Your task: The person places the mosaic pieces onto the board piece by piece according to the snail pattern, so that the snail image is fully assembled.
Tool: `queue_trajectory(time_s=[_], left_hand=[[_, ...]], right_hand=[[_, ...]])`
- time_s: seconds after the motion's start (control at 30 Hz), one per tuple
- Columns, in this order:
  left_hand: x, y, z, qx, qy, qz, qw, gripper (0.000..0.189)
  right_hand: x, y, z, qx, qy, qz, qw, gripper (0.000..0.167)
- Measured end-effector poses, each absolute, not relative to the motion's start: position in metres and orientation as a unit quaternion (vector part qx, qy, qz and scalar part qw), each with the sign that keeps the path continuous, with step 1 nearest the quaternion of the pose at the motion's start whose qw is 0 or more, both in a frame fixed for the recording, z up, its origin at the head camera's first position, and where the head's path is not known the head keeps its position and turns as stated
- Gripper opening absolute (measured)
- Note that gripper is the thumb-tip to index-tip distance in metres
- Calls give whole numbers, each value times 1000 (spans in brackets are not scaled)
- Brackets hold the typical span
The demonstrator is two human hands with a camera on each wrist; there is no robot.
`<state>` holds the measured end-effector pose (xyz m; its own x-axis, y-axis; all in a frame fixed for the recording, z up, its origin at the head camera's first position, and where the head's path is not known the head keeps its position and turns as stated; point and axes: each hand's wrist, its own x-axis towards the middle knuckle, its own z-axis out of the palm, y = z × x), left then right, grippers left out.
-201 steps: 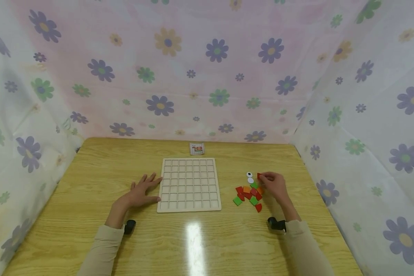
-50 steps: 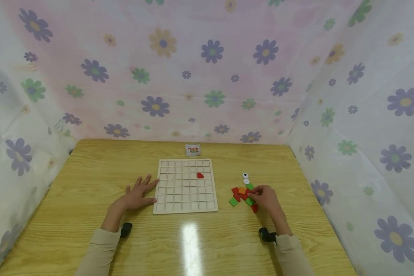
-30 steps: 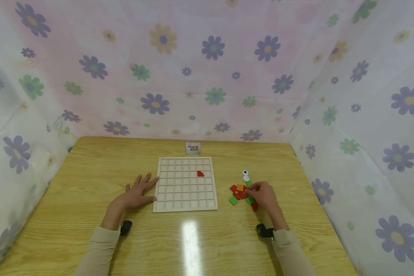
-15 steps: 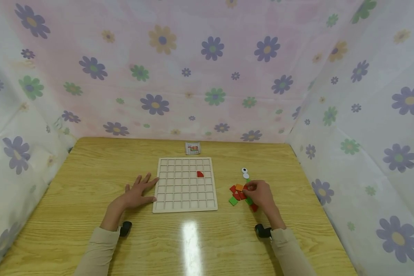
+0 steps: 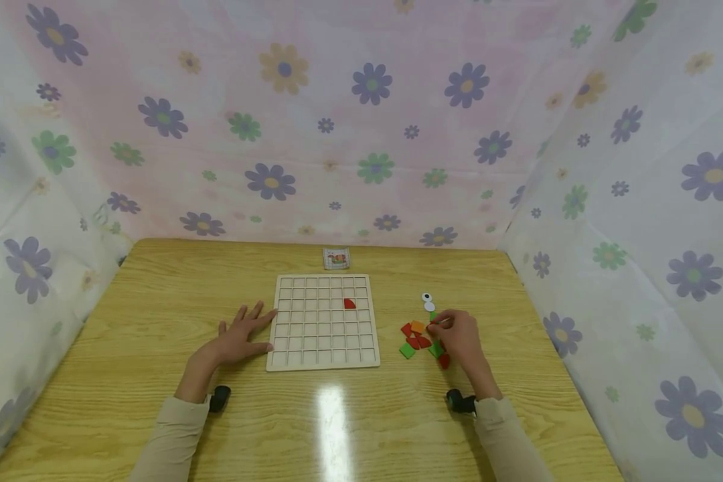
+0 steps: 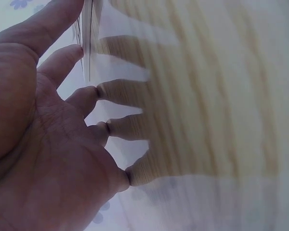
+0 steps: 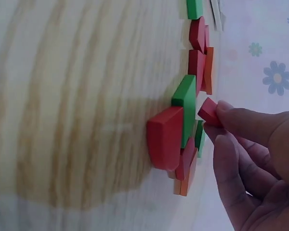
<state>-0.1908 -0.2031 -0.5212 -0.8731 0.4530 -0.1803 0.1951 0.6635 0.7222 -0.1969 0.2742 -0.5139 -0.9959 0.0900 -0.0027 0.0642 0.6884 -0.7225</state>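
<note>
A pale wooden grid board [image 5: 322, 360] lies mid-table, with one red quarter-round piece [image 5: 350, 304] in a cell toward its upper right. My left hand [image 5: 236, 340] rests spread on the table, thumb and fingertips at the board's left edge. My right hand [image 5: 460, 335] pinches a small red piece [image 7: 209, 111] between thumb and fingers, over the heap right of the board. In that heap lie red pieces [image 5: 414, 343], an orange square [image 5: 418, 327] and green squares [image 5: 407, 350]. The fingers hide part of the heap.
Behind the heap lie a white disc with a black dot [image 5: 426, 296] and a plain white disc [image 5: 430, 306]. A small picture card [image 5: 336, 258] lies behind the board. Flowered cloth [image 5: 313, 134] hangs around the table's back and sides.
The quarter-round piece has come onto the board since the earliest frame. My right hand has worked among the heap and now holds a red piece. My left hand stays at the board's edge.
</note>
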Motion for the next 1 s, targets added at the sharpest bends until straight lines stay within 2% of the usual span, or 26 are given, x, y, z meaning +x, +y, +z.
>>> queue_trajectory(time_s=[0.23,0.5,0.8,1.0], left_hand=[[-190,-203,-522,180,893,371,178,77],[-190,-201,-520,182,894,369,176,77],[-190,-202,-521,182,895,367,177,77],[-190,-202,-520,178,897,363,177,77]], right_hand=[[-191,269,-519,-29,-904,425,47,14],[-189,259,-522,5,-866,496,57,10],[-192,234,-528,17,-858,512,31,12],[-199,212,-536,59,-855,515,24,9]])
